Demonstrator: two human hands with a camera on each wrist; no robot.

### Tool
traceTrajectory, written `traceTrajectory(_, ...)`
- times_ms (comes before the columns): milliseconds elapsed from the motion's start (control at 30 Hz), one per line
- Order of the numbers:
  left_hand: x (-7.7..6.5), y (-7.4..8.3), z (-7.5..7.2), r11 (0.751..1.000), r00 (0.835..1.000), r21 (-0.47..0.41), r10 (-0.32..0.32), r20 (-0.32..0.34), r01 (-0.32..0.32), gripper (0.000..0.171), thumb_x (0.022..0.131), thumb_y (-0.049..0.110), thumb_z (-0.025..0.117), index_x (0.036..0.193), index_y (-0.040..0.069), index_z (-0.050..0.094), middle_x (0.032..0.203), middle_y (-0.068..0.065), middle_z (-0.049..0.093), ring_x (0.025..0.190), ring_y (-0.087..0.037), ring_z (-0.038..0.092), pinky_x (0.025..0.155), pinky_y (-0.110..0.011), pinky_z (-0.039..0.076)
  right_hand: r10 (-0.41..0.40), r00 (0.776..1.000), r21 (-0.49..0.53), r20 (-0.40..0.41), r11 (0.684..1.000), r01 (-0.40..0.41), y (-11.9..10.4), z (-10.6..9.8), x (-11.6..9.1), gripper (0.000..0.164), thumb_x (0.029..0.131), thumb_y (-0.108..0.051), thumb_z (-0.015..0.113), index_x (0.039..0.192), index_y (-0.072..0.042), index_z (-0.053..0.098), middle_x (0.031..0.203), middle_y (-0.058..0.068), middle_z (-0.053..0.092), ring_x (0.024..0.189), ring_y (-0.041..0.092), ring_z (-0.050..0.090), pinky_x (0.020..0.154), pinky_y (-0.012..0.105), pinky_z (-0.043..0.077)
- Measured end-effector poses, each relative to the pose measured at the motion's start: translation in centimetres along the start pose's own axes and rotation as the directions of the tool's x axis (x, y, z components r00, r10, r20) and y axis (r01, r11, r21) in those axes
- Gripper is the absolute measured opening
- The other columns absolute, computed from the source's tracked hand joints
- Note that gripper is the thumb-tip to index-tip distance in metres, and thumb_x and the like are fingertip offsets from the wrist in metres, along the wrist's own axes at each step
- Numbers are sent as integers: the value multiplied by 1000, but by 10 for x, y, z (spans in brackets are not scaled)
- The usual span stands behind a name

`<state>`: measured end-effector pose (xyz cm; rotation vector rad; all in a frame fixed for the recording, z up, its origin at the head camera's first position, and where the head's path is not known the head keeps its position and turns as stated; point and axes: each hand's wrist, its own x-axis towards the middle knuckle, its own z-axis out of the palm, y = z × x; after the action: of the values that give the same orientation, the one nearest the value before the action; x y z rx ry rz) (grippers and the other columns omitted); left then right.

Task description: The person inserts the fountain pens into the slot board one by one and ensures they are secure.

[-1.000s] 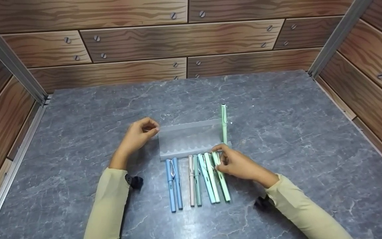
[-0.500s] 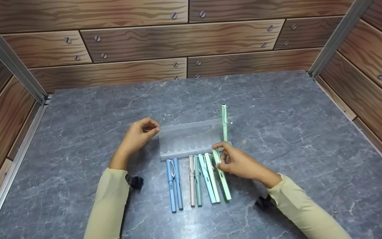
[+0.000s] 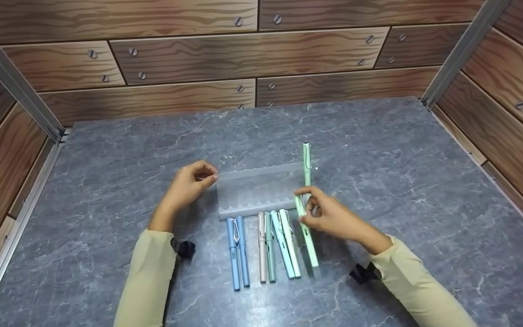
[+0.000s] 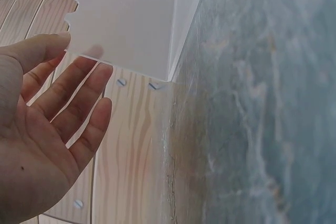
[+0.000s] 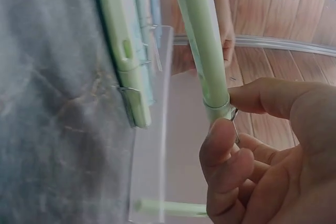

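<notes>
"Grip on both sides?"
"Yes. Right hand (image 3: 332, 216) pinches a green pen (image 3: 311, 245) by the right end of the clear rack (image 3: 257, 190); left hand (image 3: 189, 184) pinches the rack's left edge."
"Anything obscured?"
"Fingers (image 5: 220, 142) hide the pen's capped end."

We count two slim blue pens (image 3: 233, 256), one pinkish-beige pen (image 3: 262, 254), five greenish pens (image 3: 310, 250), one translucent scalloped plastic rack (image 3: 254, 190) and two hands (image 3: 184, 188)
</notes>
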<state>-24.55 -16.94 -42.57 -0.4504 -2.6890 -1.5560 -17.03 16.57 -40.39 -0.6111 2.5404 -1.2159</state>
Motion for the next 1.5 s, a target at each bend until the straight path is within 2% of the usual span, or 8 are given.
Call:
traceTrajectory(267, -1, -1, 0, 1000, 1000, 10, -22, 1, 22, 12, 92, 12, 64, 99, 3, 66, 103, -14, 71, 96, -27, 66, 88, -42, 53, -6, 1000, -47, -29, 999, 5, -9, -8, 0, 53, 86, -6, 65, 135, -6, 43, 84, 5, 56, 64, 11, 49, 56, 20, 43)
traceTrajectory(567, 0, -3, 1, 1000, 1000, 12, -7, -7, 7, 11, 91, 11, 64, 99, 3, 66, 102, -15, 70, 95, -27, 66, 88, -42, 53, -34, 996, -104, -85, 994, 25, -22, -17, 3, 54, 86, -7, 66, 135, -11, 44, 84, 3, 58, 64, 11, 49, 56, 20, 43)
traceTrajectory(900, 0, -3, 2, 1000, 1000, 3, -11, -7, 11, 11, 91, 10, 65, 99, 3, 66, 102, -15, 70, 95, -27, 66, 87, -41, 53, -63, 989, -156, -134, 987, 41, -27, -24, 5, 56, 86, -7, 67, 136, -9, 43, 85, 3, 58, 65, 11, 50, 58, 22, 44)
traceTrajectory(1133, 0, -3, 2, 1000, 1000, 4, -9, -2, 9, 11, 92, 12, 65, 99, 3, 66, 103, -14, 70, 96, -26, 66, 89, -41, 52, -60, 981, -192, -184, 981, 24, -29, -29, 8, 58, 86, -10, 68, 137, -13, 43, 85, 0, 58, 64, 11, 50, 58, 23, 45)
traceTrajectory(1500, 1, -2, 1, 1000, 1000, 4, 8, -4, -8, 11, 91, 9, 65, 99, 2, 66, 102, -15, 70, 95, -26, 66, 89, -40, 53, -101, 963, -252, -248, 967, 36, -32, -35, 16, 57, 88, -11, 67, 139, -14, 41, 85, 0, 58, 62, 10, 51, 56, 24, 44)
